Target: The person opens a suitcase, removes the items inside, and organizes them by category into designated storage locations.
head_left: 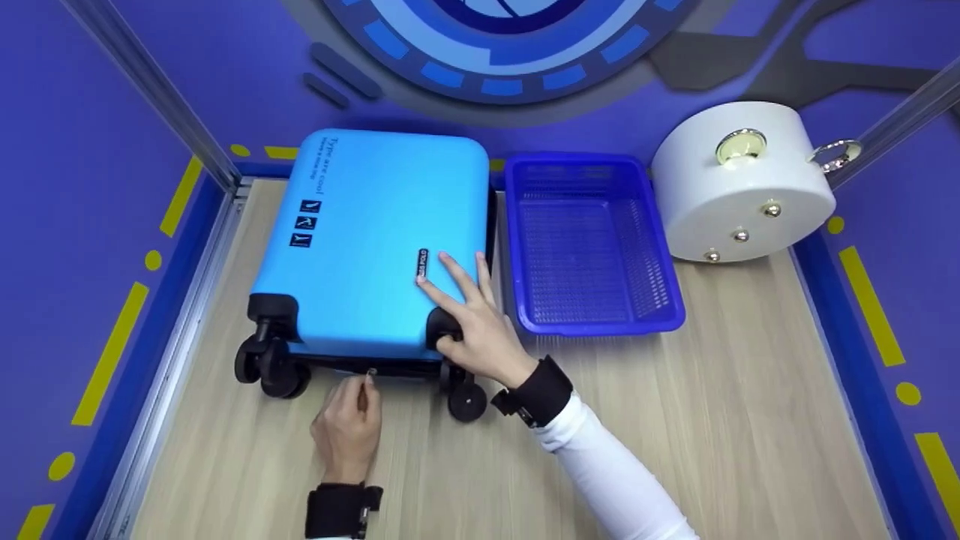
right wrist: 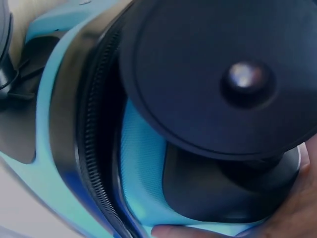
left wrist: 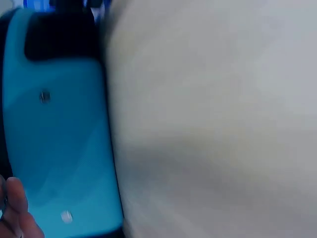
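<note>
A light-blue hard-shell suitcase (head_left: pixel 390 202) lies flat on the floor, its black caster wheels (head_left: pixel 467 402) toward me. At the middle of its near side, my left hand (head_left: pixel 346 427) pinches a small metal zipper pull (head_left: pixel 371 372) between thumb and fingers. My right hand (head_left: pixel 484 334) rests with spread fingers on the near right corner of the shell, thumb over the black corner guard. In the right wrist view, the zipper teeth (right wrist: pixel 91 144) run along a dark gap between the two shells, partly hidden by a wheel. Only fingertips (left wrist: pixel 17 198) show in the left wrist view.
A blue plastic basket (head_left: pixel 600 330) stands just right of the suitcase. Behind it at the right is a white drum-shaped case (head_left: pixel 750 180) with metal fittings. Blue-purple walls (head_left: pixel 67 187) enclose the wood-look floor (head_left: pixel 750 420).
</note>
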Demonstrator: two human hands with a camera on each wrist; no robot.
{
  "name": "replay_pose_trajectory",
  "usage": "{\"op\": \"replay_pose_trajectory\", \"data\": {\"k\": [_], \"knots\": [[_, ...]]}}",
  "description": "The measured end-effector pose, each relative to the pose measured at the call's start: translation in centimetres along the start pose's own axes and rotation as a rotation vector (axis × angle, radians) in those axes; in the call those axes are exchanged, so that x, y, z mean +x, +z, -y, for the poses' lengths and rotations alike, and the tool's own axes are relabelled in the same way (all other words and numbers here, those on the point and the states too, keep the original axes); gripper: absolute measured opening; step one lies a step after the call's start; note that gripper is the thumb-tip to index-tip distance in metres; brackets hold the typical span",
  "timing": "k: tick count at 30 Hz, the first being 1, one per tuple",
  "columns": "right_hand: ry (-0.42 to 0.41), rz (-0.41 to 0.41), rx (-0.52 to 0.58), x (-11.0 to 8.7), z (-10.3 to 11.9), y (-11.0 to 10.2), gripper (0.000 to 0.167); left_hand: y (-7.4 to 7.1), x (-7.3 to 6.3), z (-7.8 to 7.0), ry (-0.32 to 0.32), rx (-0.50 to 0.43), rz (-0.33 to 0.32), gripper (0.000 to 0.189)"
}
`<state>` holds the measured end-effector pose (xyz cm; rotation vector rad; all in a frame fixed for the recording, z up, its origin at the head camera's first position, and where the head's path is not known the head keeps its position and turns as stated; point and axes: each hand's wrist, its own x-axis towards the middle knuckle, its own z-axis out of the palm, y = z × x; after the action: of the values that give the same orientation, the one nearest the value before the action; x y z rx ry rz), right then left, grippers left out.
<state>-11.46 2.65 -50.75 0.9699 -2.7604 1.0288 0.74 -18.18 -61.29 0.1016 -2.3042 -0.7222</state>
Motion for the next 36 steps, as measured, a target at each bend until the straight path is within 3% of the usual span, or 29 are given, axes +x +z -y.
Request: {"op": "replay_pose_trajectory", "data": {"k": [5,10,14,21,29,36], "knots": [[-0.001,0.006,-0.015,0.0,-0.2,0.0,0.092,0.0,0.0,0.6,0.01,0.012,-0.021,0.015],[0.004,0.017,-0.024,0.0,-0.1,0.1,0.092,0.2,-0.1,1.1,0.022,0.042,-0.139,0.017],[0.004,0.014,-0.039,0.0,0.1,0.2,0.093,0.0,0.1,2.1,-0.029,0.081,-0.213,0.022],[0.008,-0.013,-0.064,-0.3,1.2,-0.3,0.091,-1.4,1.1,4.1,-0.171,0.117,-0.183,0.019],[-0.001,-0.018,-0.097,-0.6,1.8,-0.8,0.089,-2.5,2.1,5.9,-0.291,0.154,-0.204,0.021],[0.018,0.002,-0.096,-0.8,2.2,-0.8,0.088,-3.7,3.4,7.7,-0.395,0.194,-0.125,0.033]]}}
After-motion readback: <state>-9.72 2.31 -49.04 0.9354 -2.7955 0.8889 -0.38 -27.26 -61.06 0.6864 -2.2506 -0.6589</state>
